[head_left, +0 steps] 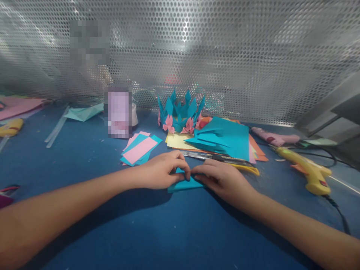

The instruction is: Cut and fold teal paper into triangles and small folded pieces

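A small teal paper piece [182,186] lies on the blue table in front of me, its upper part partly covered by my fingers. My left hand [161,170] is closed, with thumb and curled fingers pressed on the paper's top edge. From the other side my right hand [227,182] pinches the same paper. The fingertips of both hands almost meet over it. Just beyond the hands, a cutter knife [244,168] with a yellow handle lies beside a metal ruler [194,154].
Pink and teal paper strips [140,150] lie left of centre. A teal paper crown [180,112] with pink flowers stands behind, near stacked coloured sheets [236,138]. Yellow [306,170] and pink glue guns [274,137] with cords lie right. A perforated metal panel [182,48] closes the back.
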Motion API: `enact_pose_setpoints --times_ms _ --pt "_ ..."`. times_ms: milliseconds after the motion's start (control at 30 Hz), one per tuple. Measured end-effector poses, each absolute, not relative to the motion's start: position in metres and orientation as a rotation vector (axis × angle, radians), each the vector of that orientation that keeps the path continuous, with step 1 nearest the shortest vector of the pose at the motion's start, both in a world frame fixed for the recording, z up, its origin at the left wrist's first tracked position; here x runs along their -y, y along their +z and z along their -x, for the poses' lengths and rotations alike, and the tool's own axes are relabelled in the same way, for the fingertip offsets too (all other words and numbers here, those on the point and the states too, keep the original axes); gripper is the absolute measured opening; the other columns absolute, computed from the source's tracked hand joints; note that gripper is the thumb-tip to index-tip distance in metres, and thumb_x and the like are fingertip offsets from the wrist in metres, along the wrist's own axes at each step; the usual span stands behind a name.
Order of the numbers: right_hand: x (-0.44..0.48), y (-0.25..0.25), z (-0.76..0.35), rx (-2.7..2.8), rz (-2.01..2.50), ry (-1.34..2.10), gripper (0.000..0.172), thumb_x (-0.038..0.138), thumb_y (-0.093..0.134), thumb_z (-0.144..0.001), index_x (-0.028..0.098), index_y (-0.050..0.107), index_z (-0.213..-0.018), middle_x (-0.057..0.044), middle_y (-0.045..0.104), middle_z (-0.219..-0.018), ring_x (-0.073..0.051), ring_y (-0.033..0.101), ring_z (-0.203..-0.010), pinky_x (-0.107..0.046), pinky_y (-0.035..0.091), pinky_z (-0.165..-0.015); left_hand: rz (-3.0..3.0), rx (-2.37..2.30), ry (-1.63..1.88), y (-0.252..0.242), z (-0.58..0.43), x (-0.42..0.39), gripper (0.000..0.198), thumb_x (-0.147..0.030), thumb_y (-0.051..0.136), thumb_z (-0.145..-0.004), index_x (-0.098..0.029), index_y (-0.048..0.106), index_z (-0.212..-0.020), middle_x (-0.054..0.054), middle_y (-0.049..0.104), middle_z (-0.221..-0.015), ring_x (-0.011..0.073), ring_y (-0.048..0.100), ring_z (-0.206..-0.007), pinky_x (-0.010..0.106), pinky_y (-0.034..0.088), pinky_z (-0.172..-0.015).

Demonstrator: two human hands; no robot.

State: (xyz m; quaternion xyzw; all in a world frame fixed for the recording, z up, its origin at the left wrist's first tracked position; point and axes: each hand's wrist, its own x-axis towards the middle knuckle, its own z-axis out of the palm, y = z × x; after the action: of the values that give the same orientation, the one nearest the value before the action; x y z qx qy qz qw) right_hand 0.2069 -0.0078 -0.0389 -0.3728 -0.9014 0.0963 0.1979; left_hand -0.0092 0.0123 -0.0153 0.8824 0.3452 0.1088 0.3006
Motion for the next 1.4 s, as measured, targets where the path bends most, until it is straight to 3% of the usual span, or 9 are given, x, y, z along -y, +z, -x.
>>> enact_pose_setpoints --times_ms 333,733,933,1067,1400 --pt "0.009 -0.039 -0.206 2.535 1.040 0.221 0.026 0.022 0.042 -0.093 0.020 0.068 -0.097 -0.004 0.060 -0.073 -0.015 0.055 -0.066 -0.024 0.040 -0.059 -2.327 -0.891 0.306 -0.018 0.013 -0.016 0.018 -0.037 0.058 -0.082 -0.021 0.064 -0.091 0.001 0.047 -0.090 0.0150 0.049 -0.082 0.027 0.039 -0.072" --pt "0.010 -0.039 -0.206 2.521 1.033 0.219 0.026 0.023 0.042 -0.093 0.020 0.067 -0.097 -0.004 0.060 -0.074 -0.015 0.056 -0.067 -0.025 0.042 -0.058 -2.354 -0.899 0.265 -0.016 0.012 -0.015 0.014 -0.032 0.060 -0.081 -0.023 0.063 -0.092 0.001 0.048 -0.092 0.0145 0.048 -0.082 0.026 0.038 -0.071" --pt "0.017 -0.033 -0.210 2.454 0.851 -0.039 0.018 0.019 0.050 -0.089 0.021 0.068 -0.092 -0.008 0.061 -0.092 -0.018 0.055 -0.082 -0.032 0.045 -0.073 -2.364 -0.891 0.261 -0.014 0.013 -0.015 0.013 -0.030 0.061 -0.082 -0.022 0.063 -0.092 0.001 0.048 -0.093 0.0144 0.048 -0.083 0.026 0.038 -0.072" --pt "0.026 -0.030 -0.205 2.647 0.615 -0.016 0.025 0.019 0.041 -0.094 0.019 0.066 -0.100 -0.007 0.065 -0.089 -0.015 0.056 -0.075 -0.028 0.047 -0.067 -2.350 -0.890 0.270 -0.016 0.015 -0.015 0.013 -0.030 0.060 -0.082 -0.022 0.063 -0.091 0.002 0.048 -0.094 0.0146 0.049 -0.083 0.026 0.039 -0.073" --pt "0.027 -0.036 -0.195 2.791 0.577 -0.010 0.030 0.019 0.036 -0.096 0.016 0.061 -0.113 -0.009 0.065 -0.094 -0.018 0.055 -0.078 -0.033 0.048 -0.071 -2.355 -0.874 0.276 -0.017 0.016 -0.016 0.011 -0.027 0.060 -0.082 -0.021 0.063 -0.091 0.001 0.048 -0.092 0.0136 0.048 -0.081 0.025 0.039 -0.070"
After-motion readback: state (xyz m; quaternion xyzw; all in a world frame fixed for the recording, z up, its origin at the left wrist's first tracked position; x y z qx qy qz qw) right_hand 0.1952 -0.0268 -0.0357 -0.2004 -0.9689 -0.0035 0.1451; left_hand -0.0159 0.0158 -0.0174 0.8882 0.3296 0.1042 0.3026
